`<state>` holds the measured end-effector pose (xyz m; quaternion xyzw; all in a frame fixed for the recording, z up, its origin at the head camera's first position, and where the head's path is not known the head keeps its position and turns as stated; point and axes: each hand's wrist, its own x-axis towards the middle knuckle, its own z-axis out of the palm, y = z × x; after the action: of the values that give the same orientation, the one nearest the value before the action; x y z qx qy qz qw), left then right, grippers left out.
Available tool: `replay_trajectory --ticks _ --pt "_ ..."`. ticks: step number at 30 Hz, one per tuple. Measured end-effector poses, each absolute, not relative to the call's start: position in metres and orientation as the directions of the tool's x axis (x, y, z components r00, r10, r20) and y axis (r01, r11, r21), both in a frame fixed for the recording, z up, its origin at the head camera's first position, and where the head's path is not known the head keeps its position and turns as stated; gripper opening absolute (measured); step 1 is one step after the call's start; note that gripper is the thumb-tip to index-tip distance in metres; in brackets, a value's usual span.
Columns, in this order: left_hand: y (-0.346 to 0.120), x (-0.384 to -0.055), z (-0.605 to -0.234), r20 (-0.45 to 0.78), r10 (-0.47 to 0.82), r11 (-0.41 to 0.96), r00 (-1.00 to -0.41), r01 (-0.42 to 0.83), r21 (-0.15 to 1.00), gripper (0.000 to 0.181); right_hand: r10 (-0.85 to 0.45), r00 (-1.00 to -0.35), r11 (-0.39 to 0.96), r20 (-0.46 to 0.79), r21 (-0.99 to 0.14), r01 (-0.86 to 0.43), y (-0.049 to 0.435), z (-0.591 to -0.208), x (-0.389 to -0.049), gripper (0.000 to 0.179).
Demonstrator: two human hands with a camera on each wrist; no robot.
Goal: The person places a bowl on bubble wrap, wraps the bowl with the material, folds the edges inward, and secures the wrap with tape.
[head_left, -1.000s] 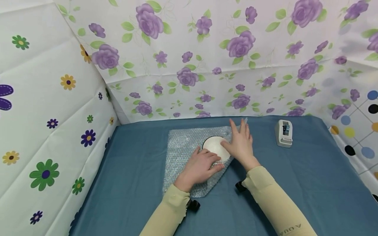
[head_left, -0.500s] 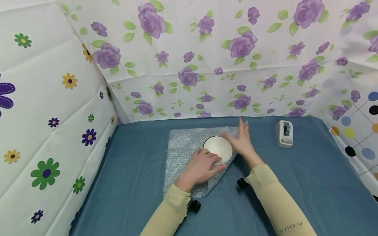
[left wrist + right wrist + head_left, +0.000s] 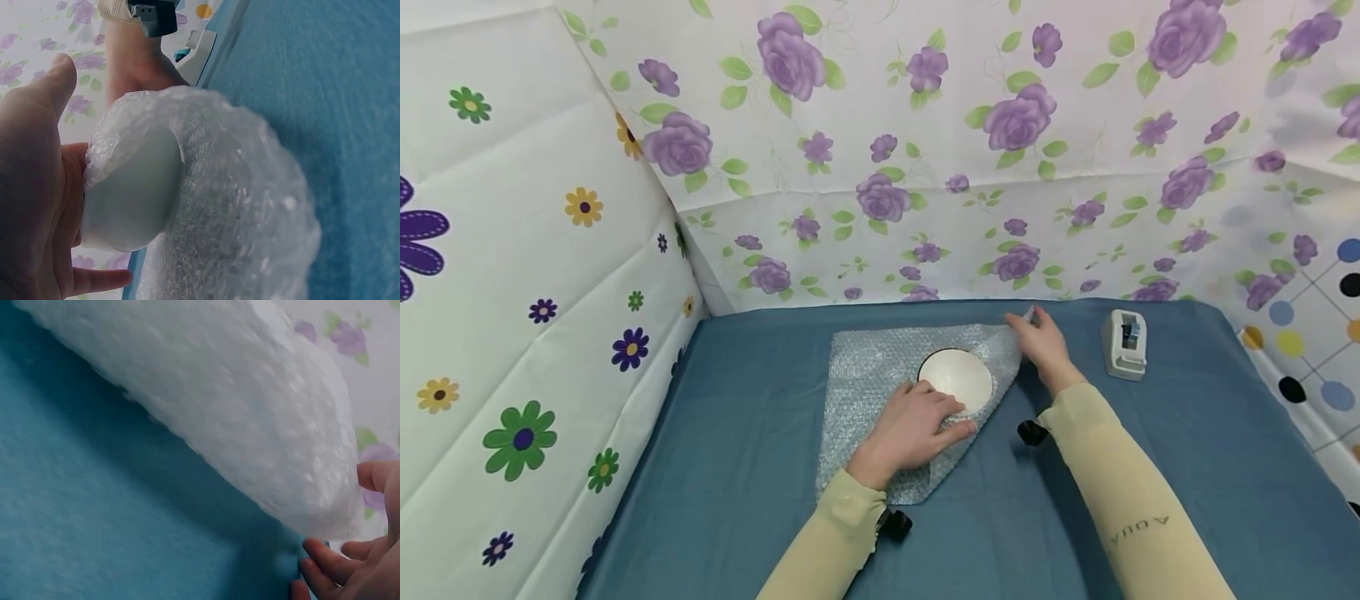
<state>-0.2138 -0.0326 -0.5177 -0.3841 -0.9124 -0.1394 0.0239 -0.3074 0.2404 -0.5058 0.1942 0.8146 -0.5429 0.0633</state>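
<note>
Two hands on the job, and it's the right hand (image 3: 1041, 340) that has just shifted! Half a second ago it was spread close beside the white dark-rimmed bowl (image 3: 958, 375); now it has slid away to the far right of it, out to the corner of the bubble wrap sheet (image 3: 865, 367). That edge seems to have been drawn straighter on the way, so I'd judge the loose corner is now under control while the bowl sits steady.

Look at that right hand: thumb to one side, fingers bent round the other, the corner between them, though how firmly they pinch I can't tell. And the left hand (image 3: 910, 427)? Holding its ground on the bowl's near side, fingers laid out and spread, resting against bowl and folded plastic, gripping nothing.

The bowl itself lies on the sheet's right part, a flap lapping its near right side, blue tablecloth (image 3: 737, 417) all around beneath. Well to its right, the white tape dispenser (image 3: 1125, 343) stands untouched.
</note>
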Motion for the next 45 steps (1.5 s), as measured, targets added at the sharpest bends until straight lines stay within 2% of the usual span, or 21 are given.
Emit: replay_trajectory --ticks 10,19,27,38,45 --pt "-0.032 -0.212 -0.519 0.169 0.695 0.654 -0.698 0.713 0.253 0.052 0.229 -0.874 0.228 -0.429 -0.849 0.476 0.259 -0.502 -0.310 0.085" --pt "-0.033 -0.211 -0.520 0.207 0.696 0.642 -0.687 0.725 0.249 0.050 0.232 -0.874 0.145 -0.428 -0.873 0.466 0.269 -0.507 -0.312 0.073" --pt "-0.032 -0.211 -0.520 0.180 0.695 0.651 -0.696 0.716 0.254 0.050 0.263 -0.854 0.040 -0.450 -0.879 0.475 0.272 -0.507 -0.314 0.064" --pt "-0.032 -0.212 -0.519 0.165 0.688 0.659 -0.706 0.704 0.264 0.050 0.282 -0.851 0.029 -0.444 -0.882 0.470 0.269 -0.508 -0.315 0.060" --pt "-0.033 -0.213 -0.520 0.159 0.687 0.665 -0.709 0.702 0.255 0.051 0.282 -0.840 -0.041 -0.463 -0.881 0.471 0.270 -0.509 -0.312 0.062"
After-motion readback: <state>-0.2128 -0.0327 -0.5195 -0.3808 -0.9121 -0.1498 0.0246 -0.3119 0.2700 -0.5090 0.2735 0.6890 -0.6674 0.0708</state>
